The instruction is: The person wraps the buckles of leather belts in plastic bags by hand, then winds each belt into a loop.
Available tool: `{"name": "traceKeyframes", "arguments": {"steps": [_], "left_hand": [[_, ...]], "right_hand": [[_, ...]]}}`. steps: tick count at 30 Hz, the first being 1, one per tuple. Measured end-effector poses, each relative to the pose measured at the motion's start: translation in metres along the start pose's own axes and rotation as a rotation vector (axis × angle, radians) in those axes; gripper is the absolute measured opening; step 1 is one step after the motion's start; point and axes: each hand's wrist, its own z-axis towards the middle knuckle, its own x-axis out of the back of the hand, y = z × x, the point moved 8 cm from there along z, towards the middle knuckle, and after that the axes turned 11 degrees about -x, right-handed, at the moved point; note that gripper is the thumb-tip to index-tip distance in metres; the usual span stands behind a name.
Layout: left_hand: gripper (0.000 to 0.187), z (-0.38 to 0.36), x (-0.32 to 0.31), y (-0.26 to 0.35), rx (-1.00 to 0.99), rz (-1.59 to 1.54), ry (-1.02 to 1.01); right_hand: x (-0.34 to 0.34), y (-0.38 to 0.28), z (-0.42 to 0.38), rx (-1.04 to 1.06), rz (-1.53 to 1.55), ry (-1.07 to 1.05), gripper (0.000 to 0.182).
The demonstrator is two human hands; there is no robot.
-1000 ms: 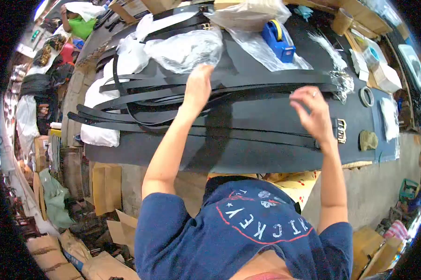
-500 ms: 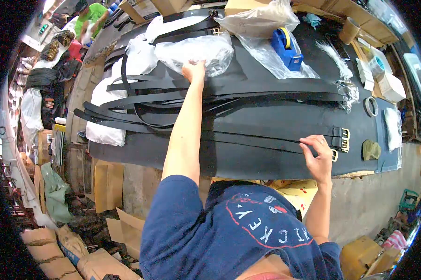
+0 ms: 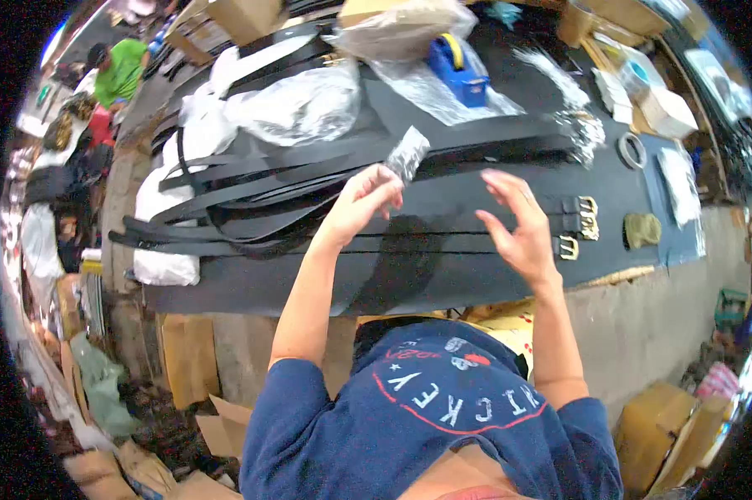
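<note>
My left hand is closed in a pinch on a small clear plastic bag, which sticks up from the fingers above the black belts. Over the table to the right, my right hand has its thumb and fingers apart and nothing in it. Just beyond it, at the belt ends, lie gold-coloured buckles. A larger heap of clear plastic bags rests behind the belts, farther from me than my left hand.
At the back stands a blue tape dispenser on plastic sheeting. A tape roll, an olive cloth pouch and a white packet lie on the right. A person in green is at the far left.
My left hand has drawn back from the plastic heap toward me, bringing a small plastic bag. My right hand has lifted off the belts near the buckles, its fingers spreading. The camera view has shifted.
</note>
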Motion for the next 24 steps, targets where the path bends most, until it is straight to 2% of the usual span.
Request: {"name": "traceKeyframes", "arguments": {"steps": [3, 5, 7, 8, 9, 11, 12, 14, 16, 17, 18, 19, 21, 23, 24], "left_hand": [[0.011, -0.001, -0.043, 0.000, 0.065, -0.059, -0.150], [0.011, 0.002, -0.059, 0.009, 0.077, -0.024, -0.182], [0.012, 0.005, -0.069, 0.013, 0.087, 0.017, -0.206], [0.013, 0.006, -0.073, 0.013, 0.087, 0.084, -0.261], [0.014, 0.007, -0.079, 0.014, 0.084, 0.150, -0.320], [0.015, 0.010, -0.082, 0.025, 0.046, 0.314, -0.322], [0.015, 0.010, -0.081, 0.022, 0.044, 0.282, -0.312], [0.015, 0.013, -0.080, 0.011, 0.046, 0.251, -0.315], [0.013, 0.018, -0.069, 0.008, 0.006, 0.229, -0.186], [0.013, 0.019, -0.074, 0.006, 0.010, 0.234, -0.185], [0.012, 0.022, -0.080, 0.008, -0.005, 0.051, -0.087], [0.011, 0.024, -0.084, 0.009, -0.022, -0.133, 0.013], [0.011, 0.024, -0.096, 0.002, 0.032, -0.283, 0.030], [0.011, 0.026, -0.103, 0.001, 0.011, -0.145, 0.016], [0.011, 0.027, -0.106, 0.005, -0.049, -0.124, 0.027]], "right_hand": [[0.005, -0.020, 0.014, 0.103, -0.023, 0.015, 0.053], [0.010, -0.020, 0.020, 0.134, -0.059, 0.025, 0.051], [0.005, -0.018, 0.018, 0.237, -0.086, -0.095, 0.047], [0.003, -0.011, 0.015, 0.294, -0.095, -0.097, 0.033], [0.005, -0.005, 0.013, 0.274, -0.112, -0.084, 0.033], [0.006, -0.001, 0.001, 0.315, -0.209, -0.100, 0.021], [0.008, 0.003, -0.005, 0.342, -0.238, -0.065, 0.015], [0.012, 0.017, -0.016, 0.259, -0.242, -0.046, 0.014], [0.013, 0.026, -0.027, 0.197, -0.243, -0.035, 0.012], [0.017, 0.040, -0.030, 0.018, -0.043, -0.031, 0.010], [0.016, 0.055, -0.034, -0.161, 0.159, -0.031, 0.009], [0.013, 0.054, -0.038, -0.159, 0.165, -0.037, 0.009], [-0.004, 0.084, -0.050, -0.580, 0.879, -0.102, 0.016], [0.000, 0.083, -0.052, -0.571, 0.891, -0.055, 0.020], [0.015, 0.069, -0.050, -0.513, 0.748, 0.058, 0.020]]}}
